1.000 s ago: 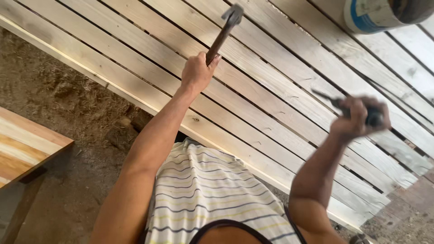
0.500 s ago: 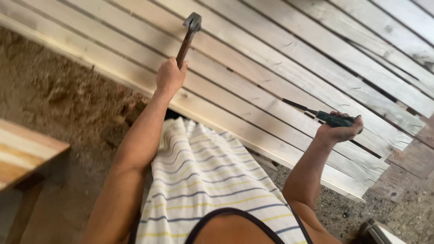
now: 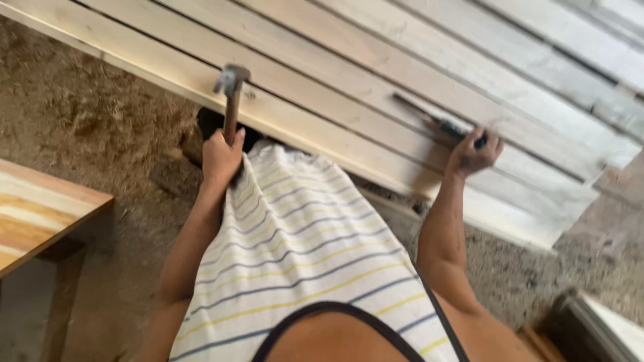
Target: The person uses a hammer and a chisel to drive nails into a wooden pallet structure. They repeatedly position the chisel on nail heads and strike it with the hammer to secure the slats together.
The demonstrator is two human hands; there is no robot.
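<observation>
Lowered since earlier: hammer (image 3: pixel 231 90) | left hand (image 3: pixel 221 155) clenched on handle (head-heavy, stiff; grip low) | right hand (image 3: pixel 473 153) wrapped around chisel (image 3: pixel 436 122) on planks (image 3: pixel 376 87)

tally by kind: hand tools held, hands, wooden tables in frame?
Hammer, in left hand: 1
Dark-handled slim tool, in right hand: 1
Hands: 2
Wooden table: 1
Total: 5

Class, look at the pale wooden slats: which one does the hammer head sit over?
The nearest edge slat, beside the dirt ground. The metal claw hammer in the left hand overlaps it; the other slats lie farther away.
</observation>
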